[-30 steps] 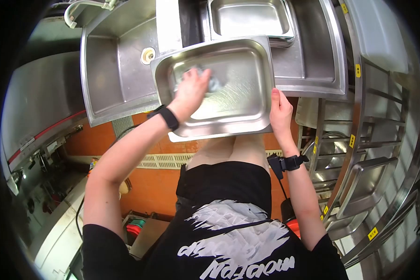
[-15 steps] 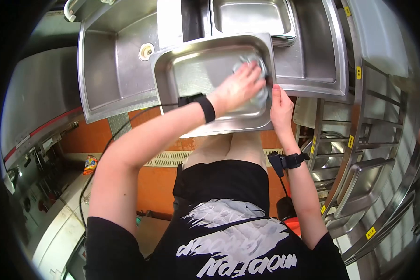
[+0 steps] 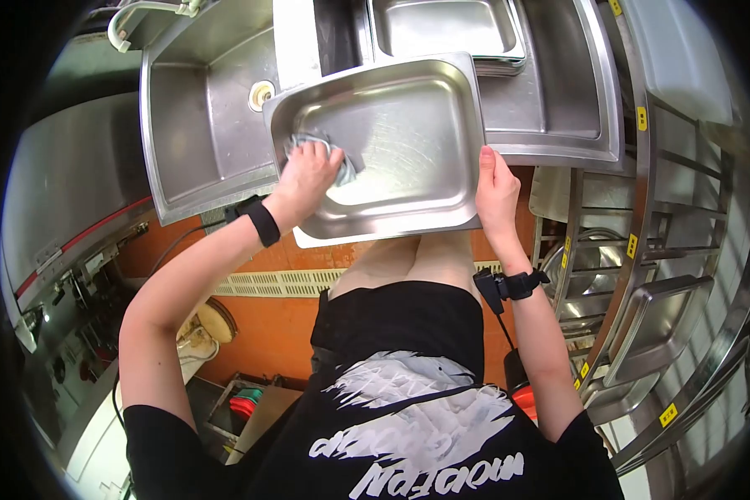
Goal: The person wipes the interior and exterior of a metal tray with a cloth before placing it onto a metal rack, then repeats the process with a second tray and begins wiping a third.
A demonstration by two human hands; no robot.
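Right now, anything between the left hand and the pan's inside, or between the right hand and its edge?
Left hand: a crumpled cloth, under it near the left end of the pan. Right hand: nothing visible; it grips the right edge directly.

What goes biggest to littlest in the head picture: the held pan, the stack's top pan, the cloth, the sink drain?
1. Held pan; seems nearer the camera, so true size is unsure.
2. Stack's top pan, partly cut off.
3. Cloth, partly under the left hand.
4. Sink drain.

The steel sink (image 3: 565, 92) (the one at right) holds a stack of metal pans (image 3: 446, 27).
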